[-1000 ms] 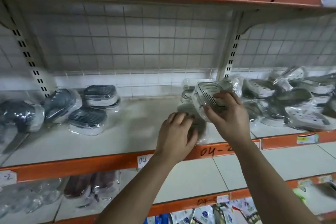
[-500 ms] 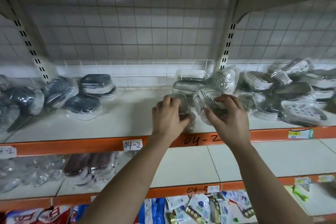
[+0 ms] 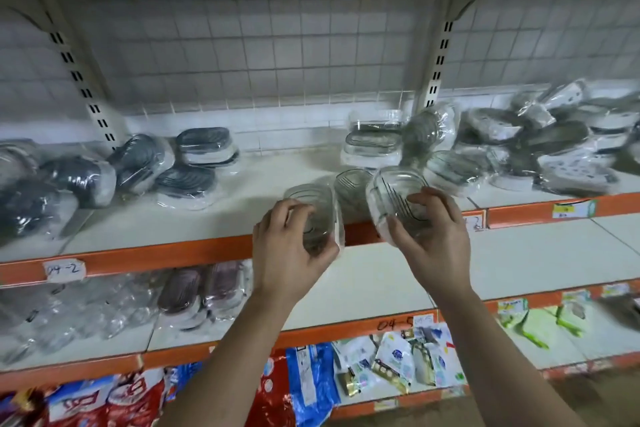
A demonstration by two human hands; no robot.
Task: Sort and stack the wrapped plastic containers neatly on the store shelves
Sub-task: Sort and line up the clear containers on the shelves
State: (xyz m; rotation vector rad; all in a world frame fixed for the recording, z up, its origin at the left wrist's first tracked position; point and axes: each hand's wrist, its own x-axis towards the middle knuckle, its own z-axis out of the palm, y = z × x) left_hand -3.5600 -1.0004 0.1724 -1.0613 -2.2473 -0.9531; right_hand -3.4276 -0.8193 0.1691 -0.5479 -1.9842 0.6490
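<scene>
The left hand (image 3: 294, 253) curls round a clear film-wrapped plastic container (image 3: 313, 215); the right hand (image 3: 433, 243) grips a second clear ribbed container (image 3: 394, 198), tilted. Each probably needs levelling before it is seated squarely on the low stack of wrapped containers (image 3: 374, 146) just beyond the right hand.

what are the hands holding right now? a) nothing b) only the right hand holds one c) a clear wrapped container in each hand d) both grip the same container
C: the left hand grips one clear container, and the right hand grips a second container.
</scene>
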